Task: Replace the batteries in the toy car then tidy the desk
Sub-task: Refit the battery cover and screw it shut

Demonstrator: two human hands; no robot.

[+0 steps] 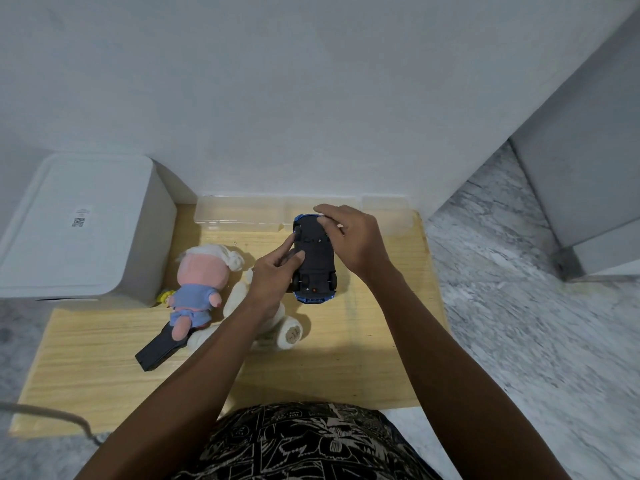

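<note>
The toy car point(314, 261) shows a black underside with a blue rim and a small orange spot near its near end. The desk point(104, 358) is pale yellow wood grain. Toward its left edge lies a doll point(199, 285) with a pink face, white hair and blue clothes, beside a cream plush point(277, 327) and a black flat piece point(157, 348). The box point(79, 226) at the left is white. The floor point(519, 306) is grey-and-white marbled. The person's clothing point(304, 445) is black with a pale printed pattern.

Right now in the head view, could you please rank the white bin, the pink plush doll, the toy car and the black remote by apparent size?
1. White bin
2. Pink plush doll
3. Toy car and black remote: too alike, both partly hidden, so unranked.
</note>
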